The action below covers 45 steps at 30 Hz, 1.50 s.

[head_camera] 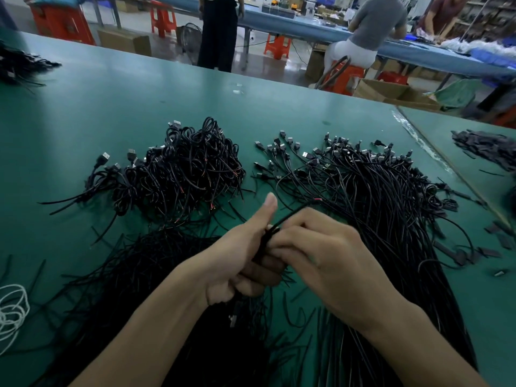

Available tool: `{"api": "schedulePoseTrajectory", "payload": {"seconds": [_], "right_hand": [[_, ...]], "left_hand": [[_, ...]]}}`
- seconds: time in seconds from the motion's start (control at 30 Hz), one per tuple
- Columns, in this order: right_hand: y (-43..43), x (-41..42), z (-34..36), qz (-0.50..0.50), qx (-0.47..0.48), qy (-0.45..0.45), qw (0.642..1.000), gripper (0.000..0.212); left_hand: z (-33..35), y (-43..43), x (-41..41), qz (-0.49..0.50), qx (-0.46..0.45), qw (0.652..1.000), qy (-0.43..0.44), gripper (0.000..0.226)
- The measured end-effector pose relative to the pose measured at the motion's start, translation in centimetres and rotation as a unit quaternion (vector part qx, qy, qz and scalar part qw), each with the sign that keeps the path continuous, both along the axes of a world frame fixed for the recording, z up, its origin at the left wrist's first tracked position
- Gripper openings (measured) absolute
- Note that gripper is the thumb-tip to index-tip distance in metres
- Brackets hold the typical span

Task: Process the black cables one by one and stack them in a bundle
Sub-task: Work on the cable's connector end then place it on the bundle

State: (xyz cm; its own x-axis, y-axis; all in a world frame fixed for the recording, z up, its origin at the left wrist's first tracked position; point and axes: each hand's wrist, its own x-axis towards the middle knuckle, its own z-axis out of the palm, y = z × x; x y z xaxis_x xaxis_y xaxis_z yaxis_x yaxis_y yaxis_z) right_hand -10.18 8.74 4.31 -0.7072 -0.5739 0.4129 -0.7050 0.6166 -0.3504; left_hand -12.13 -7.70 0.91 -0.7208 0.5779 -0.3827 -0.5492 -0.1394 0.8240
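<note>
Over the green table (139, 101), my left hand (240, 258) grips a black cable (290, 216) in curled fingers, thumb pointing up. My right hand (329, 255) pinches the same cable just beside it; the cable's stripped red-tipped end sticks out up and to the right. A heap of coiled black cables (184, 169) lies at the middle left. To the right spreads a fan of straight black cables with USB plugs (371, 185). Loose black cable strands (156, 275) lie under my forearms.
White cord (11, 311) is looped at the left edge. Small black scraps (485, 152) pile on the adjoining table to the right, and more dark cables (19, 65) sit far left. People, red stools and cardboard boxes stand beyond the table's far edge.
</note>
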Motion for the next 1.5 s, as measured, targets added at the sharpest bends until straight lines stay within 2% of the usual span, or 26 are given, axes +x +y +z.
{"api": "schedulePoseTrajectory", "payload": {"seconds": [0.1, 0.17, 0.3, 0.37, 0.57, 0.87, 1.07, 1.2, 1.27, 1.4, 1.5], "right_hand": [[-0.2, 0.2, -0.1, 0.003, 0.102, 0.106, 0.989, 0.004], [-0.2, 0.1, 0.1, 0.009, 0.127, 0.117, 0.985, 0.007], [-0.4, 0.1, 0.5, 0.017, 0.138, 0.078, 0.987, 0.007], [-0.5, 0.2, 0.8, 0.019, 0.133, 0.052, 0.990, 0.007], [-0.2, -0.3, 0.3, 0.014, 0.064, -0.086, 0.994, 0.011], [-0.4, -0.2, 0.1, 0.022, 0.105, -0.069, 0.992, 0.011], [-0.2, 0.0, 0.2, -0.012, 0.055, -0.088, 0.995, 0.014], [-0.4, 0.0, 1.0, -0.059, 0.077, -0.030, 0.995, 0.011], [-0.4, -0.1, 1.2, -0.071, 0.073, -0.028, 0.994, 0.015], [-0.5, -0.2, 0.6, -0.117, 0.014, -0.027, 0.993, 0.023], [-0.7, -0.3, 0.0, -0.177, -0.098, -0.034, 0.979, 0.027]], "left_hand": [[-0.4, 0.6, 0.0, 0.026, -0.051, 0.998, -0.007, 0.068], [-0.6, 0.6, 0.0, 0.011, -0.051, 0.999, -0.005, 0.072], [-0.7, 0.5, -0.1, -0.001, -0.039, 0.999, -0.004, 0.082], [-0.8, 0.5, -0.1, 0.000, -0.045, 0.999, 0.011, 0.080], [-0.9, 0.4, -0.1, -0.028, -0.078, 0.996, 0.037, 0.082], [-1.2, 0.8, 0.0, -0.011, -0.139, 0.989, 0.041, 0.078], [-0.9, 0.5, -0.1, 0.009, -0.079, 0.996, 0.035, 0.072], [-0.6, 0.4, 0.0, 0.032, 0.016, 0.999, 0.013, 0.055], [-0.4, 0.5, 0.1, 0.033, 0.059, 0.998, -0.001, 0.050], [-0.1, 1.0, 0.2, 0.067, 0.099, 0.993, 0.021, 0.039], [-0.1, 1.3, 0.1, 0.107, 0.112, 0.985, 0.078, 0.019]]}}
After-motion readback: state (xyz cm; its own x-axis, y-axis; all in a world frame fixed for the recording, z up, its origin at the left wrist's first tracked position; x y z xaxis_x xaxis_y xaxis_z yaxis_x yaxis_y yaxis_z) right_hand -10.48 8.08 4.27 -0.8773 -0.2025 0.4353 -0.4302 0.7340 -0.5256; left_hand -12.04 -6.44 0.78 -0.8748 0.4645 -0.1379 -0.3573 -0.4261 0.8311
